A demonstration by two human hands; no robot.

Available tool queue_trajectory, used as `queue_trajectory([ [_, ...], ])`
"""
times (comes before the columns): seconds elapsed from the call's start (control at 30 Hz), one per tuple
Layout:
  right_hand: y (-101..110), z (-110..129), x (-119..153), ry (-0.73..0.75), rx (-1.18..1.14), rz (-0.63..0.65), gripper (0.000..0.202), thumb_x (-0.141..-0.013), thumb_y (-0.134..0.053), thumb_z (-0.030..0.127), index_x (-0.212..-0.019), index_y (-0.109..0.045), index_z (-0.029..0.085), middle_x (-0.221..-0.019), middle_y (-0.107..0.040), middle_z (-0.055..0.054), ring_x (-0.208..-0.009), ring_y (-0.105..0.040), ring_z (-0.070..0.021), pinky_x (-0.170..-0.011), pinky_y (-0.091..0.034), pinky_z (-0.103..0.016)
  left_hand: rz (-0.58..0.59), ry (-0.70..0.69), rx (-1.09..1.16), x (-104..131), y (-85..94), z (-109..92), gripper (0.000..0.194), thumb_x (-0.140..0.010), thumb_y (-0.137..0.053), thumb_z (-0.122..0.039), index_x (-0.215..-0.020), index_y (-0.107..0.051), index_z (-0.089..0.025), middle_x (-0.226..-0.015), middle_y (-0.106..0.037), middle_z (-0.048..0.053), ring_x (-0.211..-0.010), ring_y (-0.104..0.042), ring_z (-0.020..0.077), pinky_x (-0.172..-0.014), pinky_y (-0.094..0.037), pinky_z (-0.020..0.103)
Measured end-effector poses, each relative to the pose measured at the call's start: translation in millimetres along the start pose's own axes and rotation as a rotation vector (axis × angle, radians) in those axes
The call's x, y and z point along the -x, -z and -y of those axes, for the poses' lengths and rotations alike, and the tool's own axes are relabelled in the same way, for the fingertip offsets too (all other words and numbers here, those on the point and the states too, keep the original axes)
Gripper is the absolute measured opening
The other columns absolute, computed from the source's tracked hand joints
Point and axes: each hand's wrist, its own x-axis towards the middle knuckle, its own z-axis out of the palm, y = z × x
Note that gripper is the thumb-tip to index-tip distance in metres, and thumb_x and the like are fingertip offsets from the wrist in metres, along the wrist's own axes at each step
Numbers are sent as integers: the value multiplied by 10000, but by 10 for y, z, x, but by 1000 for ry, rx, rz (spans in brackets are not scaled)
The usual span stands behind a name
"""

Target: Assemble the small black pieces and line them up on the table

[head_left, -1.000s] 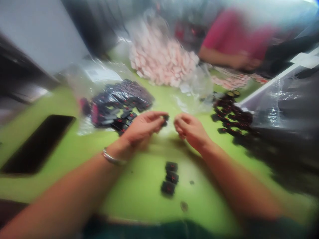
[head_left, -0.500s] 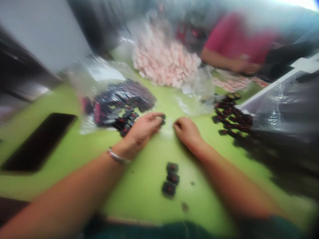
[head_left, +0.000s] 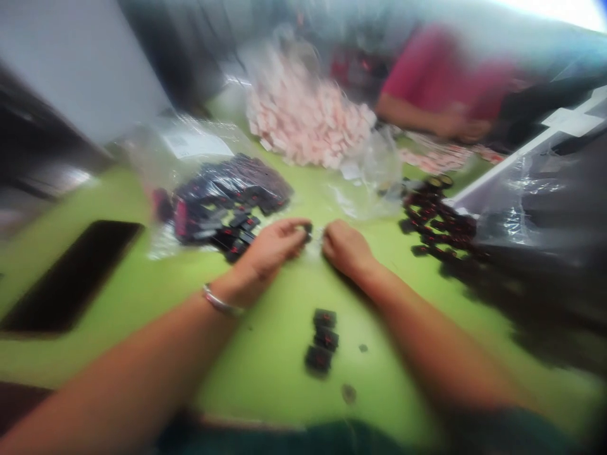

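Note:
My left hand (head_left: 277,243) pinches a small black part (head_left: 308,232) between thumb and fingertips, just above the green table (head_left: 279,354). Facing it across a narrow gap, my right hand (head_left: 345,248) has its fingers curled together; whatever they hold, if anything, is hidden. Small clear pieces (head_left: 317,237), too blurred to name, lie between the two hands. Closer to me, three black blocks with red marks (head_left: 325,340) sit in a short column. Left of my left hand, loose black parts (head_left: 239,230) spill from a clear plastic bag (head_left: 227,183) filled with similar ones.
A dark flat rectangular object (head_left: 76,275) lies at left. Pink pieces (head_left: 313,123) are heaped at the back beside a crumpled clear bag (head_left: 370,177). Black-red parts (head_left: 439,218) pile up by a plastic-covered bin (head_left: 531,196) at right. A person in a pink top (head_left: 441,82) sits across.
My right hand has moved slightly left, nearer the left hand, with its fingers more closed. The left hand keeps its pinch on the black part. The whole view has shifted a little.

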Motion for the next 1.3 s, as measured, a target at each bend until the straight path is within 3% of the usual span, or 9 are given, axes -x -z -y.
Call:
queue_trajectory([
  [0.37, 5, -155, 24, -2, -315, -71, 146, -818, -512, 145, -802, -655, 169, -835, -656, -58, -779, -547, -174, -729, -397, -277, -25, -40, -48, -46, 47, 52, 406, -694, -744, -316, -1060, -679, -152, -771, -656, 50, -601, -540, 99, -529, -384, 208],
  [0.6, 59, 24, 25, -119, -137, -3, 190, -870, -527, 303, -808, -653, 174, -840, -647, -79, -724, -538, -182, -646, -356, -291, -29, -39, -49, -28, 21, 35, 387, -699, -734, -291, -1053, -679, -145, -763, -646, 43, -593, -519, 88, -532, -375, 202],
  [1.07, 163, 3, 141, -73, 158, 210, 162, -876, -426, 93, -930, -567, 149, -949, -597, -137, -767, -569, -220, -628, -371, -314, 31, -42, -116, -15, 24, 73, 353, -755, -680, -294, -1081, -671, -160, -783, -661, 54, -610, -533, 99, -558, -386, 214],
  [1.17, 151, -78, 142, -61, -69, 63, 118, -884, -434, 147, -854, -545, 172, -904, -584, -101, -777, -545, -206, -679, -406, -317, 47, -24, -114, -1, 7, 69, 354, -767, -664, -285, -1096, -659, -152, -800, -664, 62, -621, -535, 100, -570, -390, 217],
  [1.3, 189, -83, 168, 103, -646, -243, 100, -873, -476, 202, -779, -509, 201, -891, -561, -62, -874, -542, -184, -787, -441, -316, 98, 22, -61, 30, -30, 58, 376, -751, -688, -291, -1093, -651, -139, -803, -663, 63, -624, -541, 98, -579, -394, 218],
])
